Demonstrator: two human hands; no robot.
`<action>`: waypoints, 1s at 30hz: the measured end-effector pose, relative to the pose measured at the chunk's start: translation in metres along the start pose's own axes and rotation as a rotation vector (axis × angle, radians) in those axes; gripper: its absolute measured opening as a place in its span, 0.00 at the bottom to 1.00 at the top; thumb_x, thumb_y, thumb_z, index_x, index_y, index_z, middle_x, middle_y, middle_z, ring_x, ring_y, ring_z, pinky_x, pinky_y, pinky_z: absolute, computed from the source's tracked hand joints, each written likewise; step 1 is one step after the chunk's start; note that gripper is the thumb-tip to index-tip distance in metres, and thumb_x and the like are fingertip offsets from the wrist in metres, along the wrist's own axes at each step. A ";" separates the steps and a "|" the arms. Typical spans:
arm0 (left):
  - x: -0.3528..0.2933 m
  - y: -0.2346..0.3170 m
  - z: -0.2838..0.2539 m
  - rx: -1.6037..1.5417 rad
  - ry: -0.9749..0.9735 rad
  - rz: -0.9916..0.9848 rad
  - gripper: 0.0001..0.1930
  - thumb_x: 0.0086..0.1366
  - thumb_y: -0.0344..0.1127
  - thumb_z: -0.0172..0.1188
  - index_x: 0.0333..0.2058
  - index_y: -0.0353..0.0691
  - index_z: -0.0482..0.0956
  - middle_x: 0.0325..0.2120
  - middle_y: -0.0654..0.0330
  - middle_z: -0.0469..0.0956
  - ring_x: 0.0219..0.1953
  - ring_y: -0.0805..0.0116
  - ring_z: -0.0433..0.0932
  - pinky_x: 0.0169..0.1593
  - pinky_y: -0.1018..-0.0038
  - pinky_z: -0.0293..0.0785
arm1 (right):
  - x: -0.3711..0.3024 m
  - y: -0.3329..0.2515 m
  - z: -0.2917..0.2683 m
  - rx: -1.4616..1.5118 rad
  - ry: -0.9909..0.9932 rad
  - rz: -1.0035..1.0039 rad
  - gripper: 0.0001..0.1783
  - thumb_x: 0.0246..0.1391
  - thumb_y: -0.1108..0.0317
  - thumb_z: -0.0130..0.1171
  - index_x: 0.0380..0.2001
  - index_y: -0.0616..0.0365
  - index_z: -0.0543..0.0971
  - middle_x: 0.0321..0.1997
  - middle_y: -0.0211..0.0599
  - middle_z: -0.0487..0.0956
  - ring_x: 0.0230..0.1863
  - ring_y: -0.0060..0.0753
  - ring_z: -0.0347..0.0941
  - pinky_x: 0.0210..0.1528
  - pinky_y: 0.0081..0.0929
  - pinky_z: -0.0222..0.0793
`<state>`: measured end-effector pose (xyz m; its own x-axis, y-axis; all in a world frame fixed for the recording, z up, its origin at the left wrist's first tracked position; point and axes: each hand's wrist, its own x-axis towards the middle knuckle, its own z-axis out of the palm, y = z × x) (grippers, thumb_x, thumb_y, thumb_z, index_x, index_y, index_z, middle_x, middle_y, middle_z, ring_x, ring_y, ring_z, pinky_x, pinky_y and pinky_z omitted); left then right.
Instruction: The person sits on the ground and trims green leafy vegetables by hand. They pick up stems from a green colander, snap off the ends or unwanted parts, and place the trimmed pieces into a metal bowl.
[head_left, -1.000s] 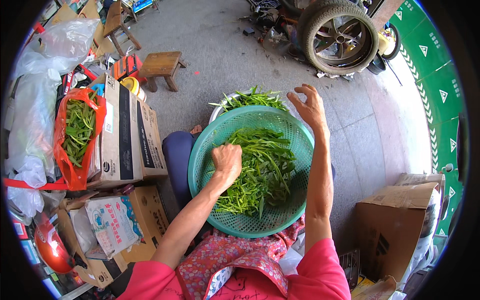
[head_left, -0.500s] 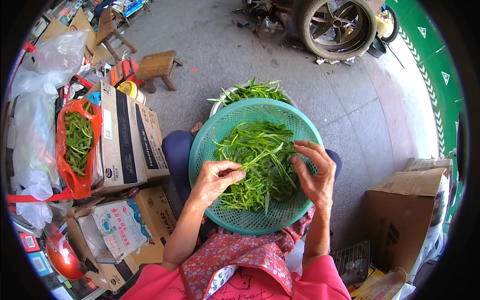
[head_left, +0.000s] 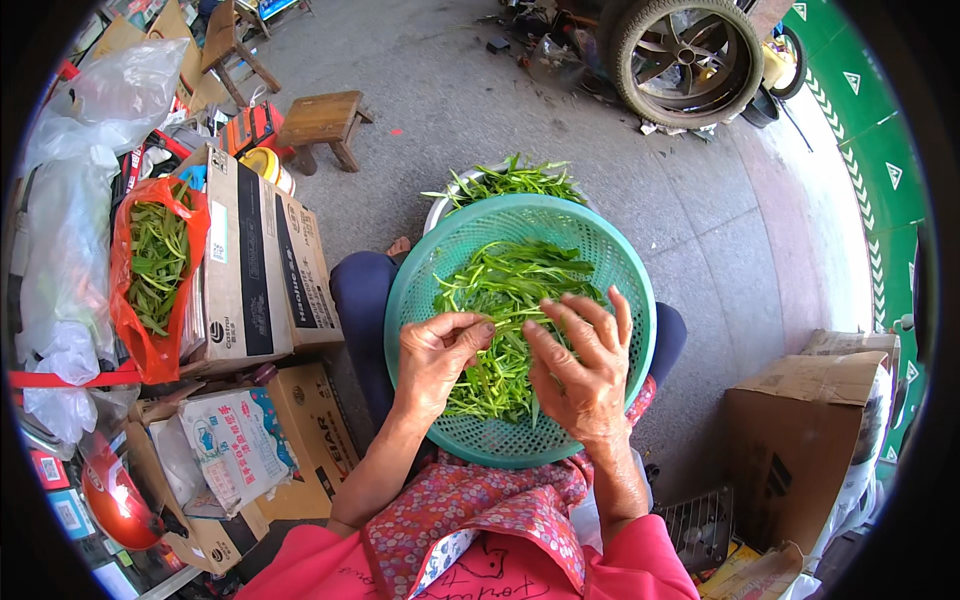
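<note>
On my lap rests a teal plastic colander [head_left: 415, 270], tilted slightly, with a heap of long-leaved leafy greens [head_left: 510, 275] inside. My left hand [head_left: 440, 360] is over its left side, thumb and index finger pinched together at the edge of the heap. Whatever is between those fingertips blends into the greens behind. Over the right half is my right hand [head_left: 585, 365], back upward, its fingers spread above the greens; nothing shows in its grip. Just beyond the colander, a pale basin [head_left: 437, 210] holds more greens and is partly hidden.
An orange-red plastic bag [head_left: 122, 300] of greens leans by cardboard boxes [head_left: 240, 260] on the left. An open carton [head_left: 300, 420] lies below them. Wooden stools [head_left: 320, 118] stand far left, a wheel [head_left: 685, 60] far right. Another large carton [head_left: 790, 450] is at right.
My right hand has moved left from the colander's right rim to over the greens, its fingers spreading. My left hand stays pinched in nearly the same place. The view has shifted slightly.
</note>
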<state>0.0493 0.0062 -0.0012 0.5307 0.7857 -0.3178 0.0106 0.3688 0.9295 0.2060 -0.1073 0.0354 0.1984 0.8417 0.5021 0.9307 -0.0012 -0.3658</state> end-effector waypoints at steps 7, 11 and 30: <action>-0.009 -0.001 0.003 -0.069 -0.042 -0.046 0.07 0.65 0.29 0.69 0.39 0.31 0.87 0.26 0.63 0.82 0.25 0.80 0.75 0.28 0.81 0.70 | -0.004 -0.012 0.027 0.040 0.044 -0.075 0.17 0.36 0.71 0.70 0.35 0.56 0.82 0.35 0.32 0.77 0.43 0.37 0.75 0.66 0.60 0.64; -0.013 -0.004 0.006 -0.180 -0.064 -0.066 0.08 0.65 0.29 0.69 0.39 0.30 0.87 0.26 0.62 0.82 0.26 0.79 0.75 0.28 0.80 0.70 | -0.007 -0.003 0.033 0.363 0.177 0.152 0.09 0.40 0.76 0.65 0.29 0.58 0.80 0.32 0.36 0.79 0.38 0.37 0.76 0.52 0.44 0.74; -0.017 0.007 -0.018 0.327 -0.392 -0.125 0.12 0.71 0.33 0.63 0.45 0.30 0.85 0.24 0.68 0.76 0.28 0.82 0.71 0.30 0.79 0.68 | -0.018 -0.007 0.006 0.100 -0.162 0.028 0.17 0.45 0.71 0.68 0.42 0.53 0.83 0.39 0.31 0.78 0.26 0.30 0.81 0.21 0.30 0.74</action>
<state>0.0249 0.0043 0.0072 0.7849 0.4780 -0.3941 0.3248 0.2243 0.9188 0.1941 -0.1185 0.0241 0.1647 0.9179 0.3611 0.8888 0.0206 -0.4578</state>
